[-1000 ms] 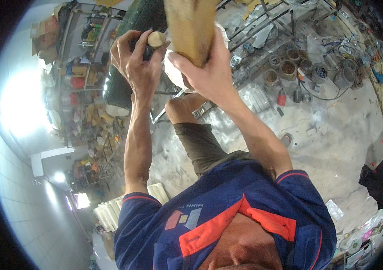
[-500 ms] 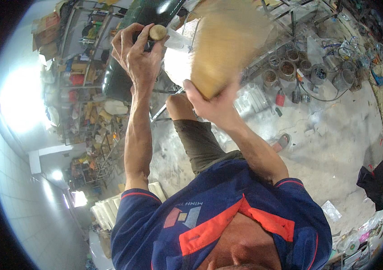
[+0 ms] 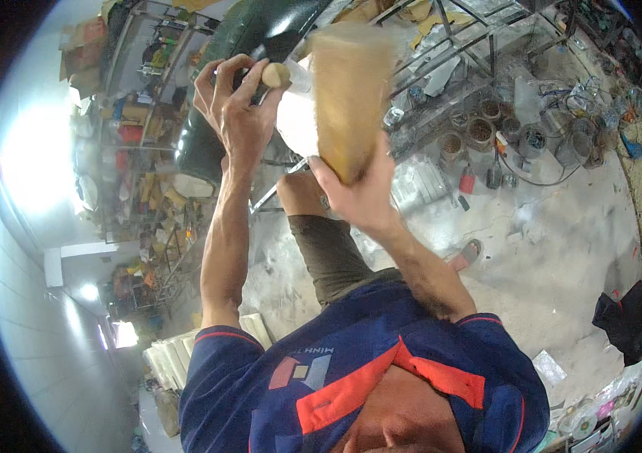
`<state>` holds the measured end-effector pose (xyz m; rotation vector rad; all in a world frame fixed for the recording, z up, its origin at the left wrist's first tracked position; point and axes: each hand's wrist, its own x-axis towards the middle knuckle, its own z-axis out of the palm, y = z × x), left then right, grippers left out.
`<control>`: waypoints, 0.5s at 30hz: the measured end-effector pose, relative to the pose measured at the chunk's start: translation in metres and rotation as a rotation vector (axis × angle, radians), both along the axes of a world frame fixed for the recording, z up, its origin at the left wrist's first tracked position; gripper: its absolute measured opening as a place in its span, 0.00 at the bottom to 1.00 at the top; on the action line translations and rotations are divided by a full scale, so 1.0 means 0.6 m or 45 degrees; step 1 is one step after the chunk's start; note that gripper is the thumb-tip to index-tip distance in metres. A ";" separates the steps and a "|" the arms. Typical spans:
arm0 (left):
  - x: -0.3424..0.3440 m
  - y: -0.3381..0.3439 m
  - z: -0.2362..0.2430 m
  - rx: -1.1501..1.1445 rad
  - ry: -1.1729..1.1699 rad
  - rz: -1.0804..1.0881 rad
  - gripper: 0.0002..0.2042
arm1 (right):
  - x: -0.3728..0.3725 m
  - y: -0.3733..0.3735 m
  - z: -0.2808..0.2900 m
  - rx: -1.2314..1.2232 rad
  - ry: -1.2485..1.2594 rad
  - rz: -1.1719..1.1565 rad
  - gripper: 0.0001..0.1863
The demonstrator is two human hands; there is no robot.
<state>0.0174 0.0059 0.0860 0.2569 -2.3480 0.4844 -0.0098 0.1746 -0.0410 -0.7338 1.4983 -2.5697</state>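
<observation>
My left hand (image 3: 234, 113) is at upper centre, fingers wrapped around a short round light-wood piece (image 3: 276, 75), perhaps a handle, with its end toward me; what lies below it is hidden. My right hand (image 3: 359, 196) grips the lower end of a long yellowish wooden block (image 3: 351, 90), blurred at its top. A white object (image 3: 296, 113), too bright to make out, shows between my hands, behind the block. Past my left hand curves a glossy dark green padded piece (image 3: 200, 136).
Cluttered shelving (image 3: 147, 68) stands at left. A metal frame (image 3: 449, 23) is at upper right, above several tubs (image 3: 479, 132), cables and bottles. My bent knee (image 3: 294, 192) is beneath my hands. Pale stacked strips (image 3: 177, 355) lie at lower left, dark cloth (image 3: 631, 325) at right.
My right hand and the block have come down toward me since the earliest frame, the block's upper part shifting right. My left hand rose slightly, then lowered, keeping its grip.
</observation>
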 end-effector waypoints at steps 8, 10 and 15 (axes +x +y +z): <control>0.005 -0.006 -0.001 -0.035 -0.035 0.015 0.22 | -0.012 -0.009 -0.008 0.219 -0.048 0.173 0.31; 0.002 -0.003 0.001 -0.031 -0.040 0.026 0.22 | 0.014 0.004 -0.007 -0.036 -0.050 0.001 0.30; -0.006 -0.003 0.000 -0.019 -0.036 -0.002 0.20 | -0.015 -0.033 -0.041 0.419 -0.150 0.351 0.27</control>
